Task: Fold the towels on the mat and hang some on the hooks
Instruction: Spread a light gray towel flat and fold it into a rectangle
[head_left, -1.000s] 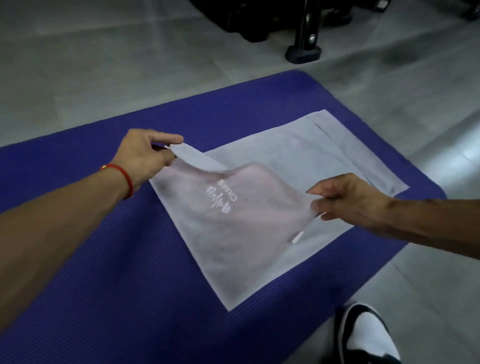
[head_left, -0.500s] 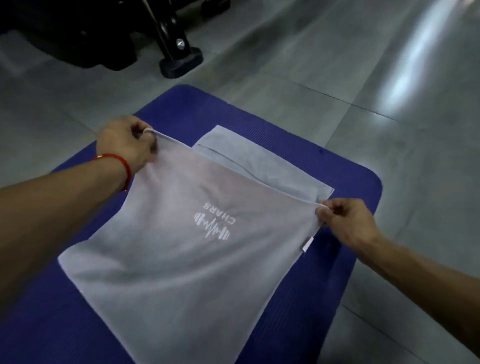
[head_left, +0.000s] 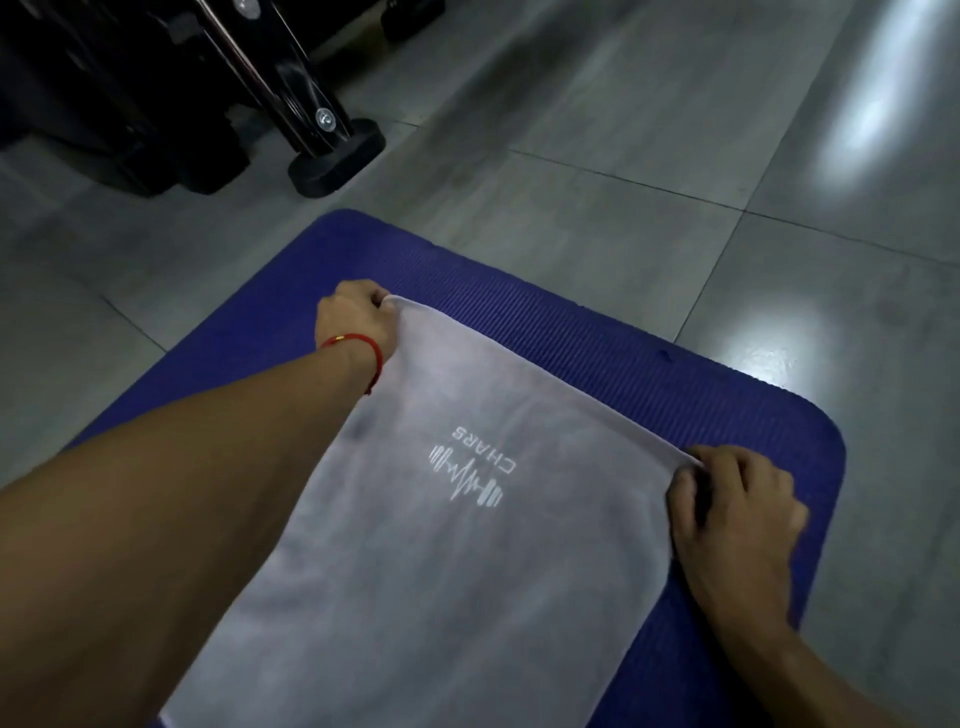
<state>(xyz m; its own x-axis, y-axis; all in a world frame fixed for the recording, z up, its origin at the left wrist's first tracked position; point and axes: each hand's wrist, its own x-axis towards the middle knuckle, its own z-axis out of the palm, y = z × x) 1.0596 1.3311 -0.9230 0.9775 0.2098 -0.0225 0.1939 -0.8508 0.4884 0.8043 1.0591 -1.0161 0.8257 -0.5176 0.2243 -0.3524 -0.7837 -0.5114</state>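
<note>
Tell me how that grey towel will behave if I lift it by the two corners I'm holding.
The towel will likely sag and drape between the left hand and right hand, since it lies limp on the mat. It looks thin, so probably light. The ribbed mat may drag on it.

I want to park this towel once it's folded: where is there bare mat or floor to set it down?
Bare mat runs as a strip between the towel and the mat's far edge, widest by the far right corner past the right hand. Open floor tiles lie beyond. Crowded: black equipment base at far left, and the towel's corners, pinched by the left hand and right hand.
</note>
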